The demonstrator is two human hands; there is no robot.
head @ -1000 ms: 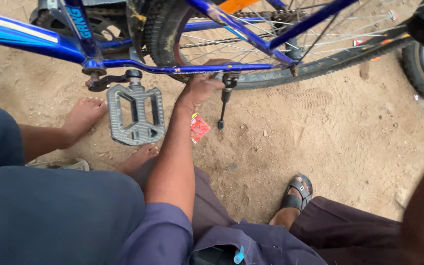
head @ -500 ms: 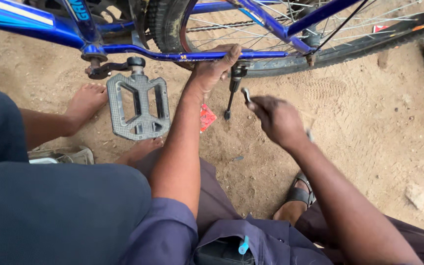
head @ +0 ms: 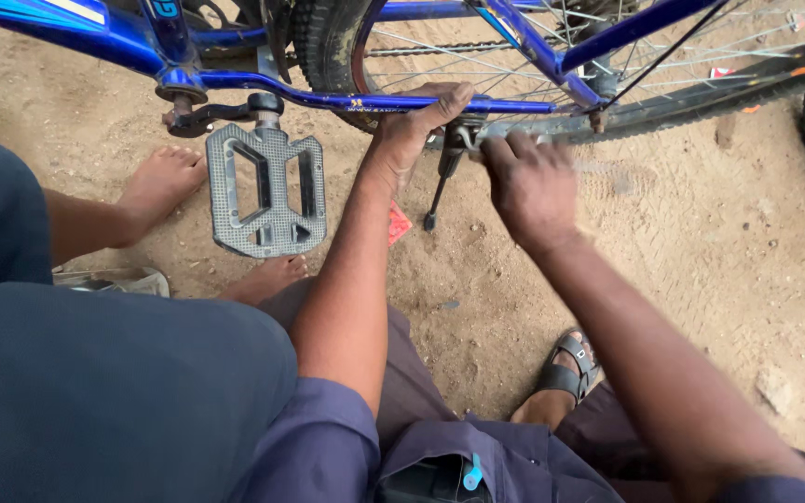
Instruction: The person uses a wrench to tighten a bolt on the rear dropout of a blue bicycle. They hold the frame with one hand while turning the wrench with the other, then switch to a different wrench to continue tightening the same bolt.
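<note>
Hands, two (head: pixel 416 130) (head: pixel 528 182), at one kickstand (head: pixel 442 182).

Grey flat pedal (head: pixel 266 189) hanging on black crank (head: pixel 207 115), above sandy ground (head: pixel 701 279). Bare foot (head: pixel 156 186) just left of pedal, second bare foot (head: pixel 267 278) just below it. Red scrap (head: pixel 399 224) lying on ground. Black sandal (head: pixel 566 371) near lower edge. Rear tyre (head: pixel 323 42) at top.
</note>
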